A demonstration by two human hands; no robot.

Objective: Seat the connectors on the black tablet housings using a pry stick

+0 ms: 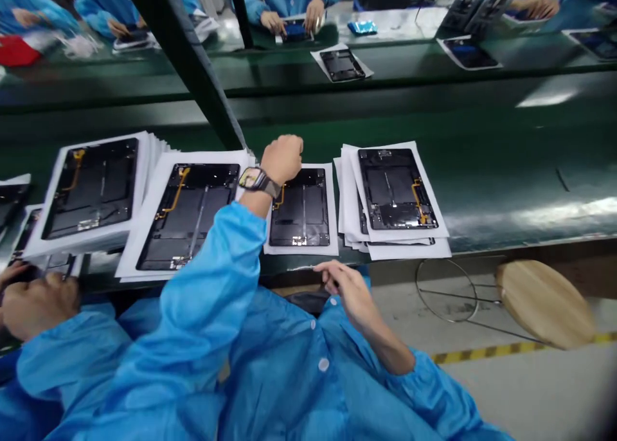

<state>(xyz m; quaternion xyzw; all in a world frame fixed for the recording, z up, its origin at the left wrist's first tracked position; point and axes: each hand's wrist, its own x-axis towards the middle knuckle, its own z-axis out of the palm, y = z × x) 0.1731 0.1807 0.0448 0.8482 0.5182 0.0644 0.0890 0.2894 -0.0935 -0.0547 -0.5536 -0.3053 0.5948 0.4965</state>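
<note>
My left hand (283,158), with a watch on its wrist, is curled closed over the top edge of a dark open device panel (299,213). Whatever is in its fingers is hidden. This panel lies on white sheets at the table edge and has an orange flex cable at its left. Below its lower right corner, my right hand (349,290) is closed, its index finger stretched along something thin and pale that I cannot make out. A similar panel (398,187) tops a stack to the right, and another panel (193,213) lies left, partly behind my left sleeve.
Further left lies a panel (91,187) on a thick stack. A co-worker's hand (41,303) is at the lower left. A green post (187,55) slants down behind the stacks. Across the green bench (482,126) other people work. A round wooden stool (544,303) stands at the right.
</note>
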